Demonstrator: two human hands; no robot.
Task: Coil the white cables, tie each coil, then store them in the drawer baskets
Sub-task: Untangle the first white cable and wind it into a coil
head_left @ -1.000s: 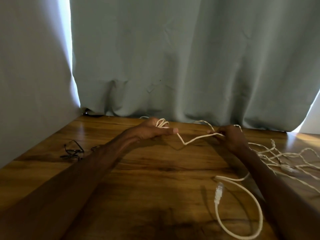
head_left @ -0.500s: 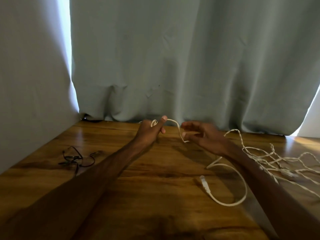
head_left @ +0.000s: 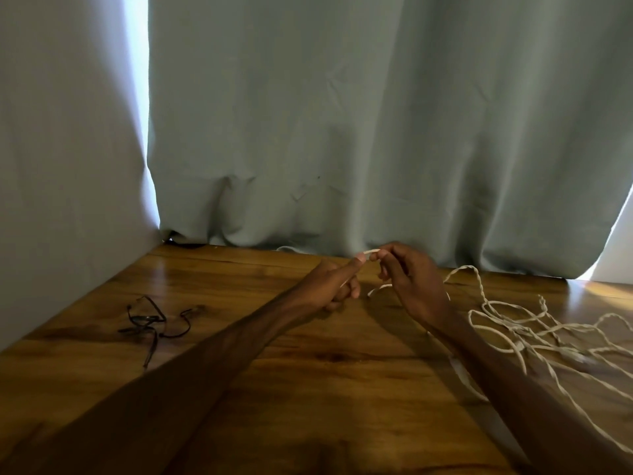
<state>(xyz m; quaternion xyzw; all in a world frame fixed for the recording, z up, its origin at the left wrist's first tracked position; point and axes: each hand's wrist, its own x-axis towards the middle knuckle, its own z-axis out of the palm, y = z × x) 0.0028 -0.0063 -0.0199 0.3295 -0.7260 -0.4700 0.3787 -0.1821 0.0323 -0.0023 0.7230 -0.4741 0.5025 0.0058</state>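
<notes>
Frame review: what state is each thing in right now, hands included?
white cable: uncoiled, untied; one stretch held, the rest sprawled tangled on the table, right.
left hand: pinches the white cable at its fingertips.
right hand: pinches the same stretch, close to the left hand.
black wire: lies loose on the table, left, untouched.
curtain: drawn, hem on the table's back edge.

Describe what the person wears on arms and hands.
Nothing visible: both forearms are bare to the frame edge, no sleeves, watch or bracelet. The left hand and right hand are ungloved; no rings can be made out.
</notes>
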